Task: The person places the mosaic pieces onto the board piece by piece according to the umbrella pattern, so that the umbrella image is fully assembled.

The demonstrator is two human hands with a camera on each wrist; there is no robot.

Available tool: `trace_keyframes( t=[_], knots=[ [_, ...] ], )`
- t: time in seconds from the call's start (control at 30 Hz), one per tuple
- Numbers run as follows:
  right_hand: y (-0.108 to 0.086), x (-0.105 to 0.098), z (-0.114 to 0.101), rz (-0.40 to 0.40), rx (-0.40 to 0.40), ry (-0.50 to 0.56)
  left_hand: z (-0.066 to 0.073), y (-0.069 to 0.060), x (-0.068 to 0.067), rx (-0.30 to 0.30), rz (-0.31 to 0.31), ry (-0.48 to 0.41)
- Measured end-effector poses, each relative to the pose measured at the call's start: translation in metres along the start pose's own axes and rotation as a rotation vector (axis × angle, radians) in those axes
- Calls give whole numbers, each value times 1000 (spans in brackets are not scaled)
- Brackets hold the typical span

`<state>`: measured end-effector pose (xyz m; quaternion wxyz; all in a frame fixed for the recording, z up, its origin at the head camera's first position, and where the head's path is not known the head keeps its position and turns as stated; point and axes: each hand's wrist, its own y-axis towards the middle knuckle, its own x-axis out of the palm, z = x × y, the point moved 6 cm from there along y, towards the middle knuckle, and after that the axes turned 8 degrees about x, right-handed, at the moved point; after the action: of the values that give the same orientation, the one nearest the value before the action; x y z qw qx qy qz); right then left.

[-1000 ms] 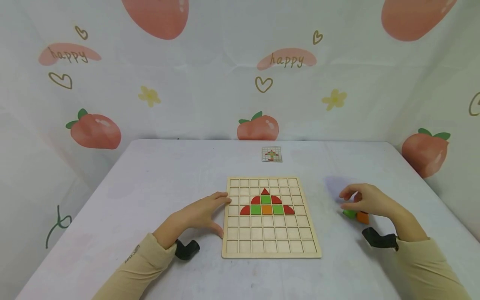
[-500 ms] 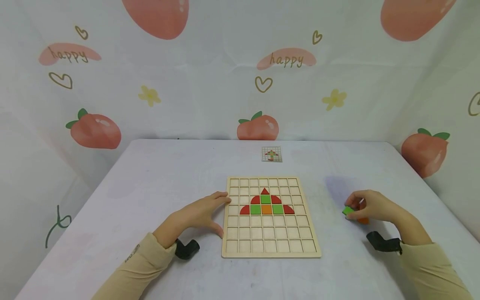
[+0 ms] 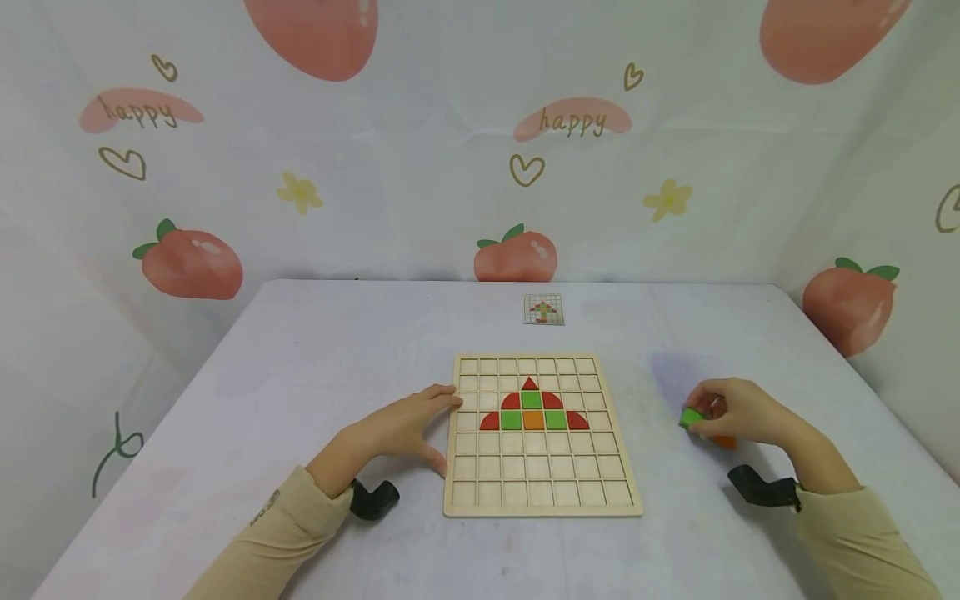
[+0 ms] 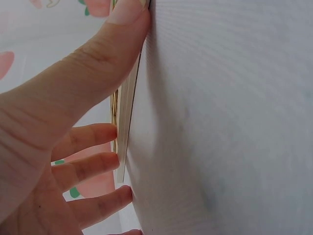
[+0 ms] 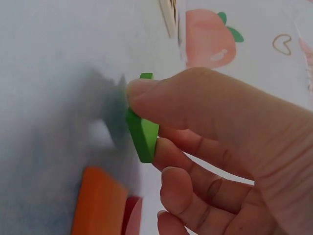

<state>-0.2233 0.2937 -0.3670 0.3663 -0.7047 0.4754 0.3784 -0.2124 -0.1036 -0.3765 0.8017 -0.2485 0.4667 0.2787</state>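
Observation:
My right hand (image 3: pixel 742 410) pinches a small green block (image 5: pixel 143 134) between thumb and fingers, just above the table on the right. Under that hand, an orange block (image 5: pixel 98 203) and part of a red piece (image 5: pixel 133 218) show in the right wrist view. On the left, the thumb and fingertips of my left hand (image 3: pixel 397 429) touch the side edge of a wooden grid board (image 3: pixel 543 510), the fingers spread and fairly straight. Red, green and one orange piece form a stepped triangle in the board's upper half, with a red triangle (image 3: pixel 529 384) at its top.
A small card (image 3: pixel 543 309) printed with a coloured grid pattern lies behind the board. The white table (image 3: pixel 360 333) ends at a patterned cloth backdrop (image 3: pixel 420 167). A black device (image 3: pixel 763 487) hangs at the right wrist, another black device (image 3: pixel 375 500) at the left.
My right hand has come down onto the green block and now pinches it, shifting it slightly left and back. The left hand and the board stay as they were.

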Motion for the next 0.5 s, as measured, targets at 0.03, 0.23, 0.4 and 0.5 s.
trace_keyframes(
  t=[0.03, 0.23, 0.4, 0.5],
  knots=[
    [0, -1, -3, 5, -4, 0, 0, 0, 0, 0, 1, 0],
    [1, -3, -24, 39, -68, 21, 0, 0, 0, -7, 0, 1],
    [3, -2, -40, 56, -126, 35, -1, 0, 0, -16, -3, -5],
    [5, 1, -49, 57, -142, 42, -1, 0, 0, -17, -3, -5]
  ],
)
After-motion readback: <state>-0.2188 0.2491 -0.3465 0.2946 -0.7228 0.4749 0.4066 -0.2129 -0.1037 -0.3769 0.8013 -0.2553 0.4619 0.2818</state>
